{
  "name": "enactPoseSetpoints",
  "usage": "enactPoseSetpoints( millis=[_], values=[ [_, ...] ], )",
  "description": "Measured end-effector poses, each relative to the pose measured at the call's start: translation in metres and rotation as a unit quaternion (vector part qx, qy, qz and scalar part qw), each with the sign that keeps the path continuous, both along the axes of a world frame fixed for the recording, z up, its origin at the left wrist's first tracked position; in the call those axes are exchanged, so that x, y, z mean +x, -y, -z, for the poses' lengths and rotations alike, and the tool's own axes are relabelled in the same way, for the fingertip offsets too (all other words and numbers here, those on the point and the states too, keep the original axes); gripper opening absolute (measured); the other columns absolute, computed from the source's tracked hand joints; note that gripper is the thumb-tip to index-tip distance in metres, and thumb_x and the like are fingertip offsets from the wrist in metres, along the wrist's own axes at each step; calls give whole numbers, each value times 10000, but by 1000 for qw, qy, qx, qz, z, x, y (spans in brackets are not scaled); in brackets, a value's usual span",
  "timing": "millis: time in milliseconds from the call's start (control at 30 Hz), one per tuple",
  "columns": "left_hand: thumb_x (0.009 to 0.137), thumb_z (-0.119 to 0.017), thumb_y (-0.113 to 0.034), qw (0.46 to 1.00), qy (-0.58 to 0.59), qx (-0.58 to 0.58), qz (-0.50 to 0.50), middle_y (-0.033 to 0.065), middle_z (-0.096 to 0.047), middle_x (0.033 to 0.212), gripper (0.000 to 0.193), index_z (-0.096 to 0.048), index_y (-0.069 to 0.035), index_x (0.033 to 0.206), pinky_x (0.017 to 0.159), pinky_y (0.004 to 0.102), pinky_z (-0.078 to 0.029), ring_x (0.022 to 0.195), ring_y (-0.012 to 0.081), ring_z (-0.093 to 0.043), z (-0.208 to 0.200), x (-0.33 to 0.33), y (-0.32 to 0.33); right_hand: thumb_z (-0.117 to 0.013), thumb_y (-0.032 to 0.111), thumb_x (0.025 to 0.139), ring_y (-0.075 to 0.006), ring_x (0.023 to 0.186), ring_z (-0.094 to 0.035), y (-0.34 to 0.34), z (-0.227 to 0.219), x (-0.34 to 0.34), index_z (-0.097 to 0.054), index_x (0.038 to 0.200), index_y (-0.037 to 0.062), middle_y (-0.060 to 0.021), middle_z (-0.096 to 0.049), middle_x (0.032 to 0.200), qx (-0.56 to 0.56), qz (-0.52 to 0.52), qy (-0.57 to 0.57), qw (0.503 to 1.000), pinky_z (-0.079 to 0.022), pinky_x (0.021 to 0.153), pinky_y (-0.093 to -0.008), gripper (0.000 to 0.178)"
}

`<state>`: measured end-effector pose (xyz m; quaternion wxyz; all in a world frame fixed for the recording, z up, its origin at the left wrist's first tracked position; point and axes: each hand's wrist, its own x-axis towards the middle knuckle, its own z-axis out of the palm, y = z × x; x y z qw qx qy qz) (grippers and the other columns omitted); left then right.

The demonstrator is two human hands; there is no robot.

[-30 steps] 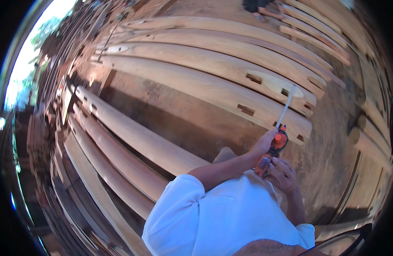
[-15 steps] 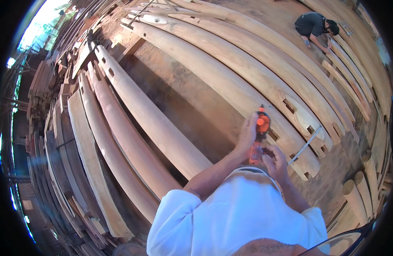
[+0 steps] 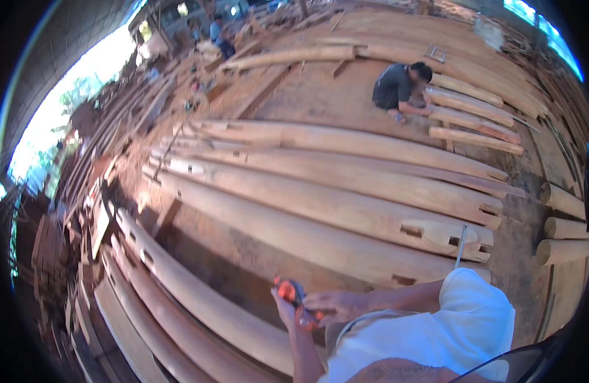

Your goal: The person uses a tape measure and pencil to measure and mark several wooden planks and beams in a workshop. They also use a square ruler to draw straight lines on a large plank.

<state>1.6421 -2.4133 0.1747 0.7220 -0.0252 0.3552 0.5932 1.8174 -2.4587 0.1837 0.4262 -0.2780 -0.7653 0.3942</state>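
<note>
Both hands meet low in the head view, just above the person's white shirt (image 3: 435, 332). The left hand (image 3: 288, 313) comes up from the lower edge and is closed around an orange tool (image 3: 289, 290), whose orange and black body shows above the fingers. What kind of tool it is cannot be told. The right hand (image 3: 333, 303) reaches in from the right, its fingers stretched toward the left and laid over the lower part of the tool, where a second bit of orange shows at its fingertips. It touches the tool, but how firm its grip is cannot be told.

The tool sits over the dark gap of floor (image 3: 243, 268) between two groups of long, curved wooden beams. The nearer beams (image 3: 198, 313) sweep from the left edge down toward the hands. The farther beams (image 3: 345, 210) lie side by side across the middle, with cut slots (image 3: 411, 231) near their right ends. A thin pale stick (image 3: 460, 246) stands against one of those ends.

Farther off, a person in a dark shirt (image 3: 397, 86) crouches over shorter planks (image 3: 473, 121). Round logs (image 3: 563, 223) lie at the right rim.
</note>
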Motion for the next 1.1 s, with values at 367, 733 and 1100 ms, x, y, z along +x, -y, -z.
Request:
enactPoseSetpoints(
  millis=[367,733,1100],
  values=[
    [1021,-505,-641,997,-27,78,-9,53,-654,1020,521,-611,-171,1219,730,456,-539,856,278,-634,117,-186,-91,-763,360,967,-356,1165,-648,-152,0,-133,-560,1408,29,-201,-625,1304,-330,-174,74,925,-544,991,-451,589],
    [1070,-385,-633,980,-173,48,-83,112,-686,1053,610,-623,-88,1204,899,483,-585,963,297,-676,119,-321,-214,-742,357,966,-425,1263,-592,-299,26,-262,-491,1509,38,-219,-564,1427,178,-244,53,952,-520,1045,-477,678],
    [1064,-395,-667,996,-77,20,38,127,-730,1043,622,-613,-135,1300,794,471,-621,928,299,-721,81,-386,-363,-730,329,975,-408,1180,-611,-442,34,-344,-564,1387,31,-186,-586,1346,185,-200,15,962,-541,984,-478,534]
  ],
)
